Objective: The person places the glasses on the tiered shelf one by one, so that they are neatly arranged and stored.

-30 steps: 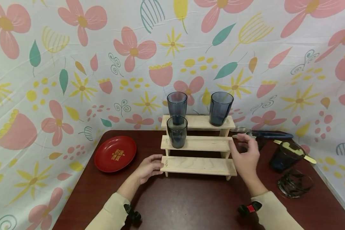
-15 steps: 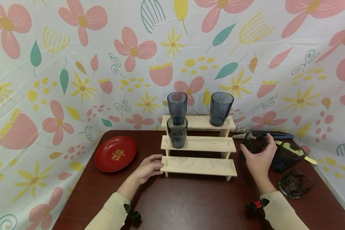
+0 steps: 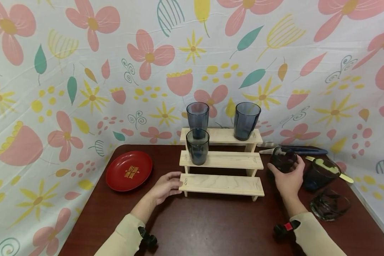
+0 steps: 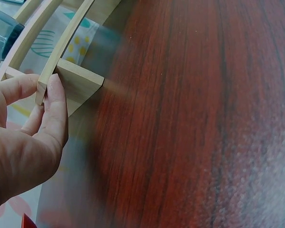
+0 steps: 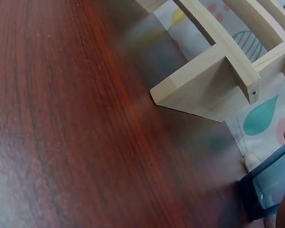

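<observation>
A three-tier wooden stand (image 3: 222, 184) stands mid-table. My left hand (image 3: 163, 188) pinches the left end of its lowest board; the left wrist view has the thumb and fingers on either side of the board end (image 4: 48, 78). To the right of the stand, my right hand (image 3: 288, 180) grips a dark glass tumbler (image 3: 282, 158), thumb on its left and fingers round the right. Only part of that tumbler (image 5: 270, 185) shows in the right wrist view. Two blue tumblers stand on the top tier, one left (image 3: 197, 117) and one right (image 3: 246, 121). Another tumbler (image 3: 197, 147) occupies the middle tier's left side.
A red plate (image 3: 115, 177) with gold characters lies at the left. Beyond my right hand are a dark glass (image 3: 318, 179) with something green at its mouth, a low clear glass (image 3: 329, 206), a yellow-handled fork (image 3: 347, 177) and a blue-handled utensil (image 3: 310, 151).
My right hand has moved right from beside the middle tier to the dark tumbler and closed round it. The left hand stays on the stand.
</observation>
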The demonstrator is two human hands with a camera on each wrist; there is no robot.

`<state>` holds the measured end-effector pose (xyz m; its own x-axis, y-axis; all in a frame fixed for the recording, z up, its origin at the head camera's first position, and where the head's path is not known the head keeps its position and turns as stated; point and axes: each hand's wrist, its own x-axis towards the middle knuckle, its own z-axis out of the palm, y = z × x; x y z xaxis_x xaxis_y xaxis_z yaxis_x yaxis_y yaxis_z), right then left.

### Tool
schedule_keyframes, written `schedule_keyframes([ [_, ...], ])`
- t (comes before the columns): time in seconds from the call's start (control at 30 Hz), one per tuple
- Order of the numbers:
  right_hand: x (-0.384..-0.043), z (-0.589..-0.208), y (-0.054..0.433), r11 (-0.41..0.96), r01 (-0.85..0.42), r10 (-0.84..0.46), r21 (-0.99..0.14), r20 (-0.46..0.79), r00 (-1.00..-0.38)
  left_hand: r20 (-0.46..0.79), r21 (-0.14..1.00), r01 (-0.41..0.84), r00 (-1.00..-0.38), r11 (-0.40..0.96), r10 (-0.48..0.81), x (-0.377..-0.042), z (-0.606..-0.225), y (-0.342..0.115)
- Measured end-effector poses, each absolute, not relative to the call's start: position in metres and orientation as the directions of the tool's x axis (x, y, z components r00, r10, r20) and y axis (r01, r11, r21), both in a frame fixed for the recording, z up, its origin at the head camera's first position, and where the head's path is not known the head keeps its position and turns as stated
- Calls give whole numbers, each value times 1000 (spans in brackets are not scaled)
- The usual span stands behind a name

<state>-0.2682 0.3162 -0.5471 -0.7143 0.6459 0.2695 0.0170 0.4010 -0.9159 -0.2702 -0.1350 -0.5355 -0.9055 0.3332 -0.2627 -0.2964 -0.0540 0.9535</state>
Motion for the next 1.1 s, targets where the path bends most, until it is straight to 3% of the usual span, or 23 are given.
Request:
schedule_keyframes([
  [0.23, -261, -545, 317, 380, 41, 652, -924, 236, -721, -256, 956, -289, -908, -53, 333, -270, -536, -135],
  [0.5, -254, -533, 310, 437, -11, 618, -899, 309, -723, -271, 951, -304, -907, -57, 321, -270, -536, -135],
  [1.1, -247, -458, 287, 489, -322, 420, -811, 543, -727, -271, 951, -304, -907, -54, 323, -271, -535, -135],
])
